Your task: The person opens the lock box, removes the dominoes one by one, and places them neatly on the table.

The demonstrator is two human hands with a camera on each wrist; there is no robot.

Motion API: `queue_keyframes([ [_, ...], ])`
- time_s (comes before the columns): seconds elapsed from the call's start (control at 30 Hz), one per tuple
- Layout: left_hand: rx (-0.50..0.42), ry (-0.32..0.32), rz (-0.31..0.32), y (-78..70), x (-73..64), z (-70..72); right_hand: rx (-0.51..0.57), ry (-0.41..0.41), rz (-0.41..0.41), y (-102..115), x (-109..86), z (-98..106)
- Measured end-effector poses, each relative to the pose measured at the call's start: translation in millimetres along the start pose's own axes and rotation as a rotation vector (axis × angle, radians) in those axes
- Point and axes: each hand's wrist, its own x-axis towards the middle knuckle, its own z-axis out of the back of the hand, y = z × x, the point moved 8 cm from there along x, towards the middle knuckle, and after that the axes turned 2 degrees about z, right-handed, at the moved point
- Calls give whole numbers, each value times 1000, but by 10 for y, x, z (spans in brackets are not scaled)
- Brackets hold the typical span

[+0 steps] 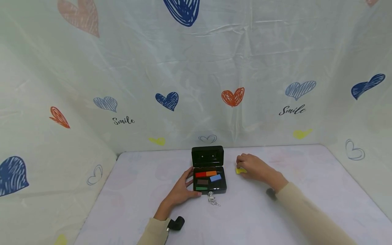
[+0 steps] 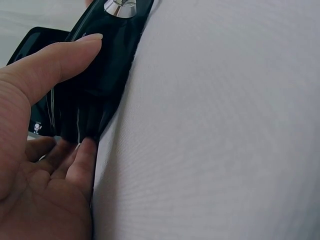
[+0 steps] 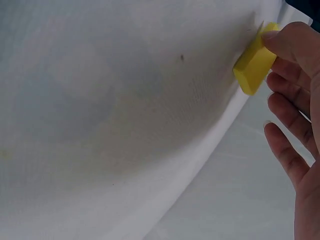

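A small black cash box (image 1: 219, 186) stands on the table with its lid (image 1: 207, 160) raised. Inside lie a red block (image 1: 200, 174), an orange block (image 1: 211, 173), a blue block (image 1: 215, 178), a brown block (image 1: 202, 182) and a green block (image 1: 201, 188). My left hand (image 1: 180, 192) holds the box's left end, the thumb on its front face and the fingers along the side. To the right of the box, my right hand (image 1: 255, 167) pinches a yellow block (image 3: 254, 65) between thumb and fingers, at the tabletop. Keys (image 1: 213, 199) hang at the box's front lock.
A white cloth covers the table (image 1: 137, 190). Behind it, a pale curtain (image 1: 196, 78) printed with hearts and "Smile" rises close to the back edge and along both sides. A black wrist device (image 1: 176, 223) sits at the left cuff.
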Motion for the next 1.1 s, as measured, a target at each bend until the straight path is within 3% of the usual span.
queue_keyframes([
  [0.47, -15, 9, -5, -7, 16, 2, -2, 60, -44, -99, 10, -111],
  [1.1, -52, 29, -10, 0, 4, -1, 45, -23, -37, -35, -46, -5],
])
